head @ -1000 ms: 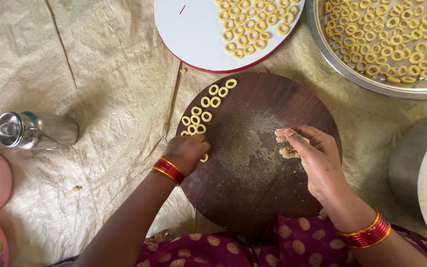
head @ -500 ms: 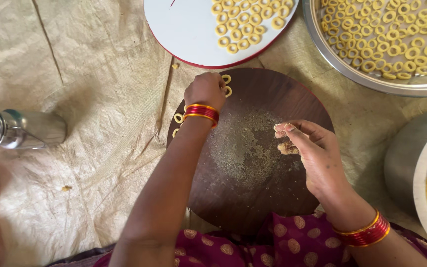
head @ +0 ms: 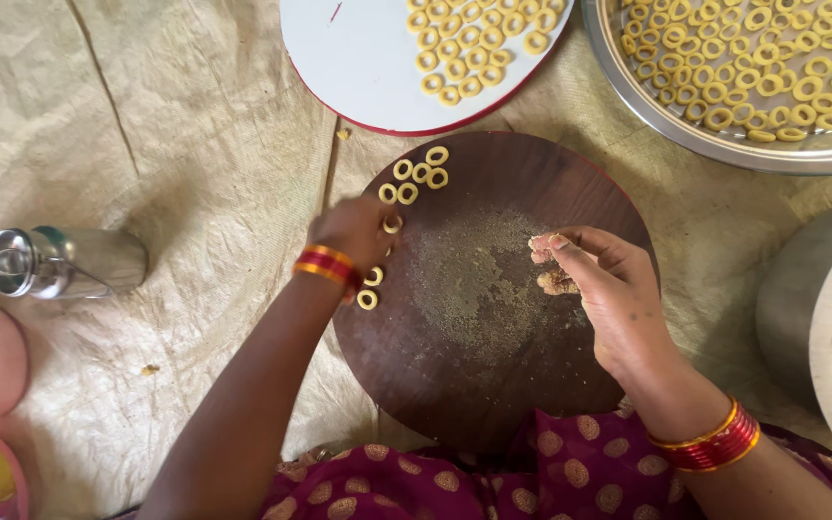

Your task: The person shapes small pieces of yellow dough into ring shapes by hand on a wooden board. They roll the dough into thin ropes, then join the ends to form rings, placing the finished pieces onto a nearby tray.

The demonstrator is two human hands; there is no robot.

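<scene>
A soft raw dough ring [head: 392,223] is pinched by the left hand [head: 353,231] at the round wooden board's [head: 493,385] 10 o'clock, a dough lump [head: 558,281] is nipped by the right hand [head: 609,289] approx. at center (both light, easily squashed, best held w/ fingertips at the outer edge).

A round dark wooden board [head: 493,366] lies central on beige cloth [head: 175,144]. Small yellow dough rings [head: 420,173] sit on its far-left edge. Behind it lies a round white plate [head: 358,67], rightward a steel tray [head: 724,144], leftward a steel tumbler [head: 65,262].

Left hand [head: 353,231] rested on round wooden board [head: 493,385], touching a dough ring [head: 392,224]; more rings [head: 421,173] lay just beyond. Right hand [head: 609,289] pinched a dough lump [head: 558,282] over the board.
</scene>
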